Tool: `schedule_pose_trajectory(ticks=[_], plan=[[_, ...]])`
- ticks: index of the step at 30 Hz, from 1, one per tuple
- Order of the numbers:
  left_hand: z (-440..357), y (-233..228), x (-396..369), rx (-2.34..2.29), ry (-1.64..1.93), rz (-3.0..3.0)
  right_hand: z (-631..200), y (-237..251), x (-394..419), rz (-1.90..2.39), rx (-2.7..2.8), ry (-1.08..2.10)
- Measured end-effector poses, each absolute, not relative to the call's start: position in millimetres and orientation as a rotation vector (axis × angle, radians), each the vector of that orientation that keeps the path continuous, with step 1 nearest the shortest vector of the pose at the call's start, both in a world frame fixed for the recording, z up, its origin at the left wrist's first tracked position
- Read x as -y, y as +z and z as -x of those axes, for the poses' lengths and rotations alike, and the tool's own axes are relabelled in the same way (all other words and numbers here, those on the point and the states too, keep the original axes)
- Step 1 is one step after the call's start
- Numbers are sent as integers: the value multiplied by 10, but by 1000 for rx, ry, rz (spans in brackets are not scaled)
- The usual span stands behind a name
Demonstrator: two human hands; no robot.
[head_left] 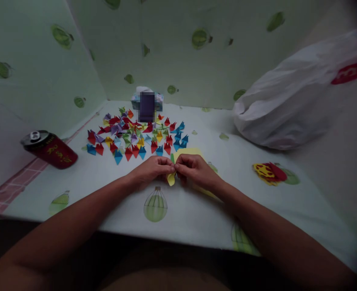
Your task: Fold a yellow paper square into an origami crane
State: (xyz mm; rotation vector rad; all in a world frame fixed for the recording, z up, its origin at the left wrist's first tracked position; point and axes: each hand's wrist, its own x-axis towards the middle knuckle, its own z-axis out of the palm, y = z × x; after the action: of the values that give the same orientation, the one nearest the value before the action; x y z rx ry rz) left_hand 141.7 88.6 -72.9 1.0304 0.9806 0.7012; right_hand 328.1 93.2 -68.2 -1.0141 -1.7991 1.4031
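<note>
Two hands, left hand (149, 170) and right hand (193, 169), are closed fingertip-to-fingertip on a small yellow folded paper piece (171, 178), apparently to crease it, just short of many coloured folded paper pieces (136, 135) beyond them.

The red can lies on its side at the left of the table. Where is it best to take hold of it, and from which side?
Grip the red can around the middle of its round body, coming from above. It lies tilted on its side, its silver top toward the wall, and the body is likely the widest bare part. The left hand is nearer.
</note>
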Motion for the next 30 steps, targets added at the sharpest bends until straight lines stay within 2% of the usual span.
schedule_pose_trajectory(ticks=[6,17,21,30], plan=[[-1414,-726,-892,-957,702,-1033,-3273,-666,-935,1018,1755,1414],[-1459,-759,-869,-762,904,-1094,-3246,-739,-925,1207,1544,918],[-1513,-807,-848,-842,942,-1254,-3209,-732,-881,1174,1387,989],[-1513,-747,-826,-865,1110,-1204,-3144,-730,-767,1068,1331,1194]])
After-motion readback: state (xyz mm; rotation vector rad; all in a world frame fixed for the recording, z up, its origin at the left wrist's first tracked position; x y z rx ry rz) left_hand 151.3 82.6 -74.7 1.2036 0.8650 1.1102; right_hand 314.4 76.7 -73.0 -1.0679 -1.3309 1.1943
